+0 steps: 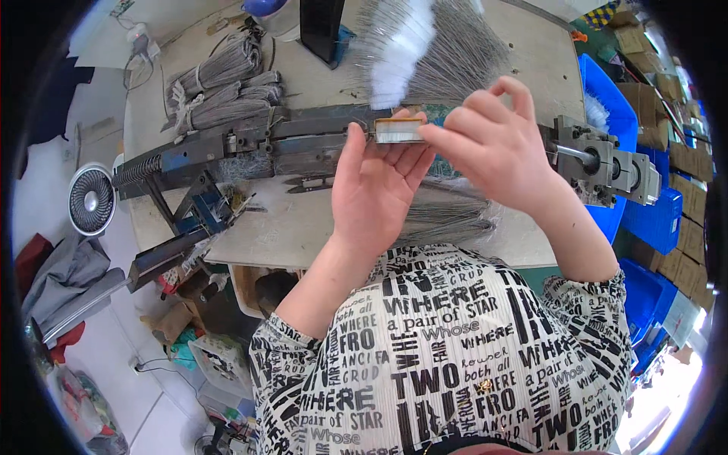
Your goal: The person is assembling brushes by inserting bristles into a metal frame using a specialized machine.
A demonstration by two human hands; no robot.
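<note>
In front of me, over the metal bench machine, both hands are at a small rectangular box (399, 132) with a yellowish edge and fine, pale, upright strands or pieces inside. My left hand (373, 189) is palm up, its fingers curled behind and under the box and its thumb raised at the left side. Fingertips of my right hand (493, 140) press together at the box's right end. Just beyond the hands lies a big bundle of thin grey wires or stems (466, 53), with a white fibrous brush-like piece (402, 49) over it.
Tied grey bundles (220, 83) lie at the far left of the table (303, 216). The long machine bar (303, 129) crosses it, with a shaft and blocks (607, 167) at right. Loose grey strands (447, 220) lie near my body. Blue crates (652, 220) stand right, a fan (92, 199) left.
</note>
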